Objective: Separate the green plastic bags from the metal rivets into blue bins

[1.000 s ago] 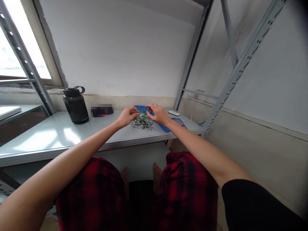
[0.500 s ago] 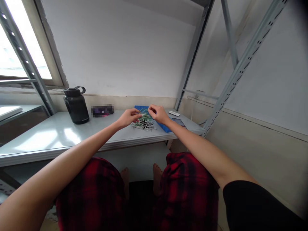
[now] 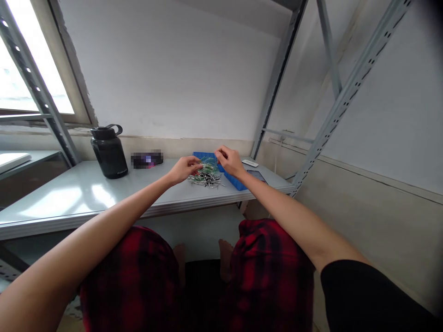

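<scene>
Here — left hand (image 3: 184, 169) at green plastic (image 3: 209, 163)

I wear red-and-black plaid cloth (image 3: 270, 258) and a black sleeve (image 3: 363, 295). My grey tabletop (image 3: 138, 191) carries a black bottle (image 3: 110, 157), a blue tray (image 3: 200, 155) at its back edge, green see-through plastic (image 3: 209, 162) and a silver-and-black heap (image 3: 206, 180).

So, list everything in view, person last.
Lidded bottle: 1, black, left
Blurred item: 1, dark, beside bottle
Plastic bag: 1, greenish, centre
Slim rods: uncountable, silvery, before bag
Trays: perhaps 2, blue, beside bag
Phone: 1, dark, right
Device: 1, white, behind phone
Table: 1, grey, centre
Slab: 1, white, left
Posts: several, grey, sides
Window: 1, bright, left
Left hand: 1, bare, centre
Right hand: 1, bare, centre
Sleeve: 1, black, right
Trousers: 1, red plaid, below
Feet: 2, bare, below
</scene>
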`<state>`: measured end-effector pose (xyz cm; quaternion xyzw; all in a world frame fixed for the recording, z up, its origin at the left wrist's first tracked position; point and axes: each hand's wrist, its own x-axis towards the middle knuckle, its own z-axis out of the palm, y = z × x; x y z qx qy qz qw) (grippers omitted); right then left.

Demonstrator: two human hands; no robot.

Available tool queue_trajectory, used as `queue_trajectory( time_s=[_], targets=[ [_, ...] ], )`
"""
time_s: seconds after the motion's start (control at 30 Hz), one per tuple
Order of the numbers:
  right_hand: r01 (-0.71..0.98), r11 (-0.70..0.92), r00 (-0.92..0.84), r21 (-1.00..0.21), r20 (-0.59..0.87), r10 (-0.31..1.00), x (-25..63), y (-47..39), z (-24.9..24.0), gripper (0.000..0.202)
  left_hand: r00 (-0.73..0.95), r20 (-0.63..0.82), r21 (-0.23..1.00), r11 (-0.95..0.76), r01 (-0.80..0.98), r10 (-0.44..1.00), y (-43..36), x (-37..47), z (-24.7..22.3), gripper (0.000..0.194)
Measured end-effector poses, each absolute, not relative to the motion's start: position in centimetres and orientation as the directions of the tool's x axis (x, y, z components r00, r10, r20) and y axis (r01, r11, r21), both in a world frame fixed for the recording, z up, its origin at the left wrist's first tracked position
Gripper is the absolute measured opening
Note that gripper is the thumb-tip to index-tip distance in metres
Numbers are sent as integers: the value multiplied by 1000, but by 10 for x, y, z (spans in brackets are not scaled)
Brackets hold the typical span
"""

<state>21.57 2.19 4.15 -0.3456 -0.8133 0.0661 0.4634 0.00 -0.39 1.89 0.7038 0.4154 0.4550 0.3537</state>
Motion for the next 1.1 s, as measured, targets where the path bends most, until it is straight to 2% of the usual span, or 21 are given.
queue_trajectory(
  time_s=[0.1,0.2,0.27,0.37,0.53,0.67,0.87,1.0,1.1],
  targets=[
    [564,762,-368,-319,728,578,216,23,40,31,234,346,875,-402,269,909,-4,0,19,29],
    [591,806,-517,-38,749,414,217,22,42,21,232,353,866,-410,285,907,-4,0,19,27],
    [556,820,-631,138,713,307,217,19,44,19,236,362,859,-421,292,902,-4,0,19,28],
    [513,832,-705,212,657,268,214,16,47,28,244,372,850,-435,298,895,-6,1,20,28],
    [519,838,-765,170,528,367,207,13,46,44,288,389,827,-469,310,875,-8,2,20,25],
    [556,830,-731,53,507,458,205,13,46,49,293,388,822,-472,319,874,-8,1,20,26],
    [535,837,-697,-114,500,514,202,15,48,27,319,365,824,-463,327,875,-8,0,20,31],
    [519,809,-619,-275,532,578,201,19,50,17,319,341,845,-437,309,884,-13,4,24,33],
    [443,796,-602,-413,520,606,202,19,52,15,298,331,850,-420,319,895,-16,7,26,37]
  ],
)
